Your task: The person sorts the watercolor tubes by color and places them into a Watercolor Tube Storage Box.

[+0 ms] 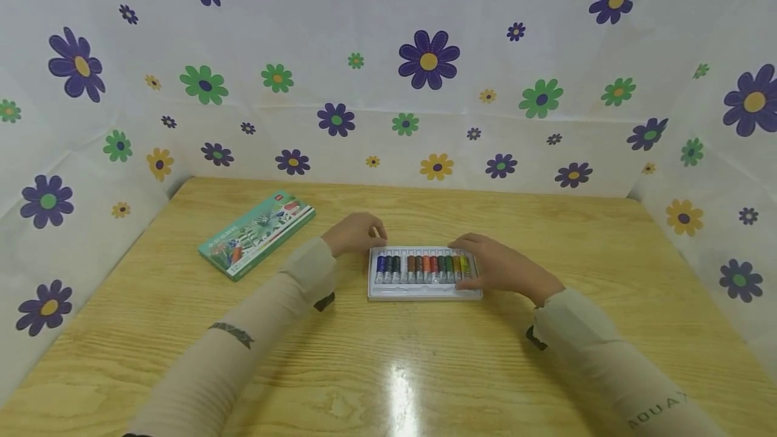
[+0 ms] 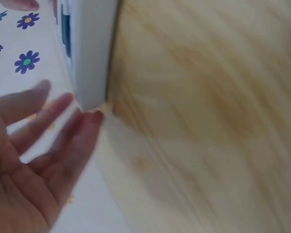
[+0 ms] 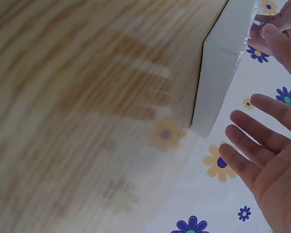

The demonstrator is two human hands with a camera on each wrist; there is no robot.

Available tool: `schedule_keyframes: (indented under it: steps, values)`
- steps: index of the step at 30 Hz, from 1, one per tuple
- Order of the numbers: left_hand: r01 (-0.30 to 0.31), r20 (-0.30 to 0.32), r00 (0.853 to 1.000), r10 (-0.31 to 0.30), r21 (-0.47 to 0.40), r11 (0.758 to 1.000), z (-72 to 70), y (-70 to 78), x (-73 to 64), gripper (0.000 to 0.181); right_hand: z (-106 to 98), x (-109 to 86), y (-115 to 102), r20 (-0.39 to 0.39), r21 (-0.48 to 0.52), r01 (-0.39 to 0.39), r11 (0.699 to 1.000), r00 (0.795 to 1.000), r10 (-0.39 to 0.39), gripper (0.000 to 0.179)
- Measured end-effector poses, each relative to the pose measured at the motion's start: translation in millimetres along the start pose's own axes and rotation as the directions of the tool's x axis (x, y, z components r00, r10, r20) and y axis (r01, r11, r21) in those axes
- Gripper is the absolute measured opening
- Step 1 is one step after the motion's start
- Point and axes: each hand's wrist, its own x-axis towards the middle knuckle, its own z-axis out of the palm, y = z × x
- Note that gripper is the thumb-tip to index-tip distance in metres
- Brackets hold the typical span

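Note:
A white tray (image 1: 425, 293) lies flat on the table with a row of small paint tubes (image 1: 419, 268) in it, running from blue and dark tones through brown, orange, red and green to yellow. At its upper left corner is my left hand (image 1: 355, 232); in the left wrist view its fingertips (image 2: 94, 118) touch the tray's end, the fingers loosely extended. My right hand (image 1: 504, 266) is at the tray's right end, overlapping its edge in the head view. In the right wrist view, those fingers are spread beside the tray's white side (image 3: 220, 63), holding nothing.
To the left, a green illustrated flat box (image 1: 257, 235) lies at an angle on the wooden table (image 1: 340, 369). A white cloth with printed flowers (image 1: 364, 25) hangs behind the table and along both sides.

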Motion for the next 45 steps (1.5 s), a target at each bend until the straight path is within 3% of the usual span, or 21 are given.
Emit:
schedule_keyframes:
  steps: [3,8,11,15,19,23,28,31,35,40,45]
  values:
    - [-0.091,-0.038,0.995,0.092,0.008,0.996,-2.3,-1.1,-8.0,0.017,1.3,0.0,0.6,0.001,-0.007,0.011,1.000,1.000,-0.011,0.071]
    - [-0.215,-0.107,0.969,0.221,0.059,0.975,-8.2,-8.5,-19.0,0.021,2.6,0.9,0.3,0.007,-0.008,0.035,0.999,0.999,-0.035,0.074]
    - [-0.230,-0.122,0.963,0.239,0.083,0.970,-15.2,-10.8,-30.0,0.025,4.1,2.7,0.1,0.022,-0.013,0.051,0.999,0.998,-0.050,0.078]
    - [-0.210,-0.126,0.966,0.227,0.135,0.968,-25.9,-14.4,-45.9,0.030,4.9,4.0,-0.6,0.044,-0.026,0.089,0.996,0.995,-0.087,0.087]
    - [-0.189,-0.175,0.957,0.231,0.224,0.956,-33.9,-33.2,-53.9,0.042,5.0,6.1,-2.8,0.051,-0.022,0.121,0.992,0.991,-0.120,0.093]
    - [-0.105,-0.239,0.955,0.174,0.274,0.956,-42.7,-61.9,-60.5,0.059,6.7,9.6,-2.8,0.065,-0.048,0.128,0.991,0.990,-0.124,0.097]
    - [0.063,-0.284,0.959,0.028,0.307,0.950,-53.0,-103.6,-68.9,0.078,7.8,11.4,-2.8,0.086,-0.081,0.110,0.991,0.991,-0.103,0.102]
    - [0.145,-0.308,0.950,-0.041,0.323,0.935,-56.5,-126.7,-73.3,0.090,8.4,11.9,-1.9,0.096,-0.094,0.110,0.990,0.990,-0.101,0.105]
    - [0.208,-0.324,0.941,-0.101,0.318,0.925,-58.8,-151.9,-75.8,0.107,10.1,14.0,0.5,0.097,-0.123,0.129,0.984,0.988,-0.117,0.108]
    - [0.279,-0.282,0.939,-0.195,0.298,0.913,-60.4,-171.2,-77.8,0.126,11.9,16.7,2.1,0.089,-0.130,0.143,0.981,0.987,-0.132,0.109]
    - [0.319,-0.227,0.937,-0.264,0.250,0.914,-60.5,-172.0,-83.8,0.134,11.6,17.1,1.1,0.090,-0.126,0.142,0.982,0.987,-0.131,0.109]
